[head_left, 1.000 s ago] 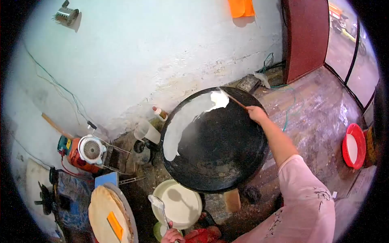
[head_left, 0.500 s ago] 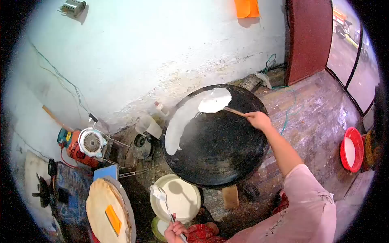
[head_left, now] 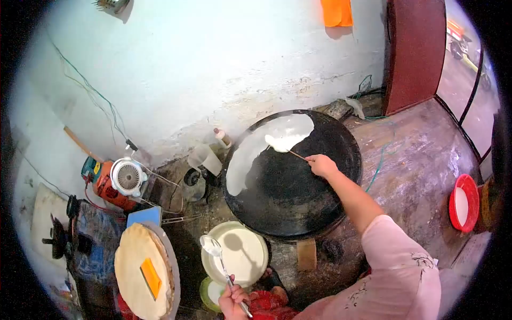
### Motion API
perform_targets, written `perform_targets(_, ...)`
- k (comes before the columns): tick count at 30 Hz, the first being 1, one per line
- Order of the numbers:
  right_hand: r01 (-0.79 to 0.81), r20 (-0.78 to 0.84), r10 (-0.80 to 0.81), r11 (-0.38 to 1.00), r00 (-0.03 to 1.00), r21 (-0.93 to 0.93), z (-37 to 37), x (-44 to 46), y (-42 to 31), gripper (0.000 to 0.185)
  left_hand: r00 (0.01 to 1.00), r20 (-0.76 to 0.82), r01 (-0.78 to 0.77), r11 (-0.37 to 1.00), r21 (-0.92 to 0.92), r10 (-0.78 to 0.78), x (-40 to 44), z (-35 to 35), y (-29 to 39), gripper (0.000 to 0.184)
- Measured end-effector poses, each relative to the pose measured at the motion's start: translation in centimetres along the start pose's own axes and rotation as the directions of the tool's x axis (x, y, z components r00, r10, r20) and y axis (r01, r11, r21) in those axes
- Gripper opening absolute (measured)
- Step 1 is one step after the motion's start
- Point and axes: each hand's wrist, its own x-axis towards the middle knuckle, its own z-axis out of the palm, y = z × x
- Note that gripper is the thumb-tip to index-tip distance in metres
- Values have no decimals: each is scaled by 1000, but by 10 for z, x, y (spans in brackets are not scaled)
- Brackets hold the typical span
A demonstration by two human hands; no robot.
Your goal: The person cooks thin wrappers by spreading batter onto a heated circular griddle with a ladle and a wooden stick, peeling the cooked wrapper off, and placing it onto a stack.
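Right grip [head_left: 321,165] closed on stick [head_left: 298,156], which slants away-left to batter [head_left: 256,146] on griddle's [head_left: 298,197] far-left side; left grip [head_left: 233,300], farther off, clutches ladle [head_left: 212,246] by bowl [head_left: 206,265].

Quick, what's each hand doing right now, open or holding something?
Left hand: closed, holding a metal ladle.
Right hand: closed, holding a thin-handled tool over the black griddle.
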Motion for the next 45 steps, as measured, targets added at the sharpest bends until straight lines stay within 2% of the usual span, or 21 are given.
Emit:
perform_targets(3, 25, 15, -24, 998, 1000, -58, -36, -29, 10, 27, 993, -48, -108, 992, 67, 111, 0, -2, -1, 27)
perform_targets(6, -155, -247, 176, 983, 953, 102, -30, -32, 49, 28, 986, -60, -141, 974, 175, 154, -11, 11, -6, 27)
perform_targets(8, -91, -179, 117, 985, 977, 146, 7, -9, 68, 29, 987, -40, -152, 979, 133, 159, -5, -5, 1, 19)
perform_targets(10, -10, -29, 13, 996, 1000, 89, 11, -27, 31, 30, 986, -20, -164, 982, 93, 167, 3, -15, 7, 27)
perform_targets(11, 41, -59, -39, 999, 997, 25, 10, -37, 17, 30, 992, -7, -126, 991, 43, 126, 6, -19, 9, 29)
perform_targets(14, 19, 2, -19, 1000, 1000, 17, -9, -37, 14, 30, 994, 25, -102, 995, -13, 102, 3, -27, 15, 31)
perform_targets(15, -121, -40, 123, 992, 992, 47, -6, -38, 6, 30, 994, 38, -106, 994, -17, 106, 3, -29, 14, 31)
perform_targets(16, -120, -36, 122, 992, 992, 42, 4, -37, 5, 30, 993, 50, -108, 994, -17, 109, 2, -30, 12, 31)
perform_targets(19, 138, -5, -138, 988, 990, -67, 24, -44, -6, 30, 992, 43, -119, 993, 5, 119, -11, -9, 6, 30)
perform_targets(22, 156, 97, -148, 984, 984, -85, -17, -67, -6, 29, 996, 40, -81, 995, -55, 83, -20, 3, 2, 29)
perform_targets(24, 32, -121, -48, 991, 992, -133, -24, -84, 11, 27, 985, -1, -173, 979, 106, 174, -25, 6, 0, 29)
perform_targets(26, -116, -215, 131, 990, 968, 81, -5, -79, 39, 28, 987, 22, -163, 983, 83, 162, -18, -9, 5, 30)
perform_targets(30, 130, -59, -124, 985, 991, 112, 42, -89, 1, 25, 985, 128, -114, 993, 10, 112, -15, -17, 9, 29)
perform_targets(32, 155, 7, -156, 984, 988, 83, 37, -85, -12, 26, 993, 78, -88, 996, -23, 89, -18, -12, 9, 32)
perform_targets(34, 114, -63, -110, 992, 992, 53, 35, -80, -20, 27, 993, 71, -95, 995, -9, 95, -21, -13, 9, 32)
perform_targets(35, 13, -41, -11, 999, 999, 40, 31, -85, -31, 28, 991, 88, -104, 995, -7, 104, -21, -14, 8, 32)
perform_targets(39, 170, 106, -158, 978, 982, -122, 24, -101, -40, 27, 986, 123, -121, 992, 38, 116, -17, -27, 15, 30)
perform_targets(40, 129, 145, -111, 985, 983, -116, 14, -99, -34, 26, 982, 142, -133, 990, 43, 126, -17, -29, 15, 29)
perform_targets(42, 150, 140, -148, 989, 979, -1, -8, -105, -16, 26, 981, 154, -122, 992, 28, 116, -15, -32, 18, 29)
perform_targets(43, 86, 33, -86, 996, 996, -5, -2, -106, -6, 25, 981, 153, -131, 990, 57, 121, -15, -32, 20, 29)
perform_targets(45, 114, -22, -112, 991, 993, 76, 49, -90, 18, 25, 982, 99, -169, 983, 71, 162, -21, -22, 13, 31)
